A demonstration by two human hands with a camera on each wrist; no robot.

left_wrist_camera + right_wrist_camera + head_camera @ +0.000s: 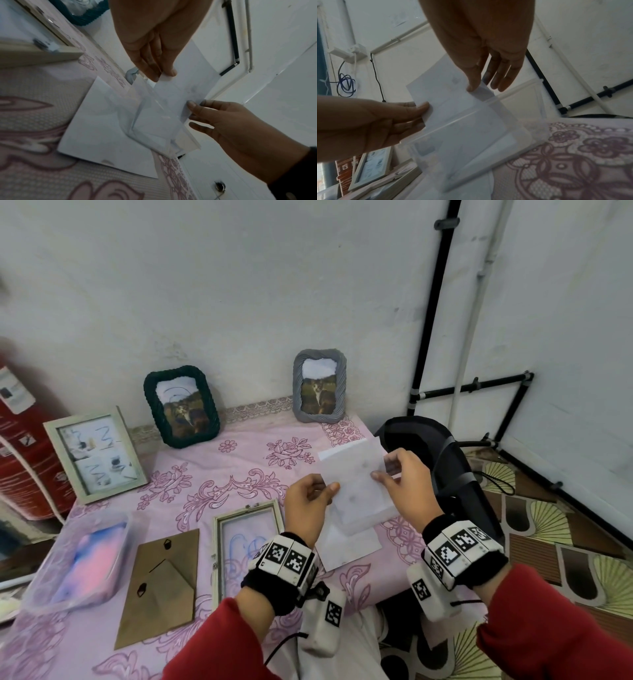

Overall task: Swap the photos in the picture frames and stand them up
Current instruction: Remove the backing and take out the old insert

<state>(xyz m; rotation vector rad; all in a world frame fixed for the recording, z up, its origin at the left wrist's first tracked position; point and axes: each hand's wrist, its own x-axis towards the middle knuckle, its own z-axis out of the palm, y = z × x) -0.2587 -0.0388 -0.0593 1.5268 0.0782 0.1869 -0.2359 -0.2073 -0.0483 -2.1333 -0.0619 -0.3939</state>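
Hands work together above the worktop (239,470): the left hand (306,505) pinches a clear sleeve (359,508) steady, so the right hand (406,484), gripping the white-backed photo (352,460) by thumb and forefinger, can slide it, seemingly bound for the open frame (246,546).

Looks like a room in somebody's home, not a lab or an office. The big giveaway is the pink floral tablecloth (239,470) with a lace edge, pushed up against a scuffed whitewashed wall (274,285). Standing on that cloth by the wall are a dark green rope-edged frame (181,405) and a grey one (319,386), both with a cat photo. Right of the cloth the floor has fan-patterned vinyl (555,525) and a black office chair (442,460). Left of it stands a red cylinder (24,446), maybe a gas bottle. Black pipes (435,302) run up the wall.
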